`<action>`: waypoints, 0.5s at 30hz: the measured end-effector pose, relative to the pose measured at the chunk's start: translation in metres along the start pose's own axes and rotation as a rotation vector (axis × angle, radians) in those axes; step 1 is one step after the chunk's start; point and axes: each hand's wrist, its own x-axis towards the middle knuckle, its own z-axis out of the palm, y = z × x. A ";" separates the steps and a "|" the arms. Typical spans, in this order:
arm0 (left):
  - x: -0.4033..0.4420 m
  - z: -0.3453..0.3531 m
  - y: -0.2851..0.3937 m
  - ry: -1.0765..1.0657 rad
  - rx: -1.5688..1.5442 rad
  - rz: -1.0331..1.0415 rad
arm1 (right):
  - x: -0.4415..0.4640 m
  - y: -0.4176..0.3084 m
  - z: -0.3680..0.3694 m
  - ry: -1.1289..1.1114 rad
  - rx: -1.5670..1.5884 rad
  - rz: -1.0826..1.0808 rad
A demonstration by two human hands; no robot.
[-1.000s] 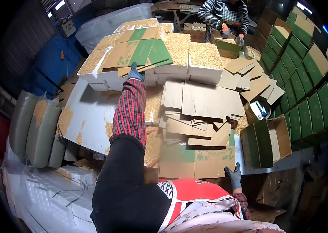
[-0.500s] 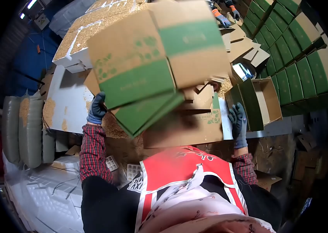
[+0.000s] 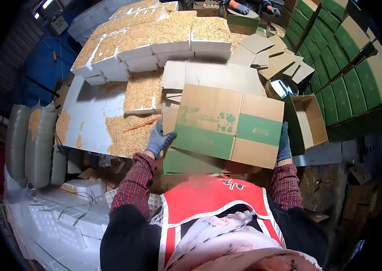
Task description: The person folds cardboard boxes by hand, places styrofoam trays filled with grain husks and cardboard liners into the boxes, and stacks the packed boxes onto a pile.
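A flattened brown-and-green carton (image 3: 231,128) is held in front of my chest, slightly tilted. My left hand (image 3: 158,139), in a blue-grey glove, grips its left side. At its right edge my right hand (image 3: 284,145), gloved too, is closed on the carton, with part of the fingers hidden behind it. More green-and-brown cardboard (image 3: 191,162) shows beneath. Behind lie flat grey cardboard sheets (image 3: 218,72).
White foam boxes filled with shavings (image 3: 170,34) stand at the back. An open carton (image 3: 308,122) is on the right, beside stacked green cartons (image 3: 358,86). A co-worker's gloved hands (image 3: 240,7) are over a box at the back.
The flat cartons came from the foam boxes towards me, turned and lowered over the cardboard stack. My left hand moved right with them; my right hand has closed on the right edge.
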 end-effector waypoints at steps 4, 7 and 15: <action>-0.012 0.014 0.033 0.237 0.463 -0.069 | 0.008 -0.022 -0.033 -0.127 -0.176 -0.052; 0.003 0.011 0.034 0.283 0.029 -0.047 | -0.001 -0.040 -0.008 -0.017 -0.505 -0.117; 0.000 -0.030 0.149 -0.956 -0.556 -0.405 | 0.046 -0.042 0.048 0.054 -1.061 -0.477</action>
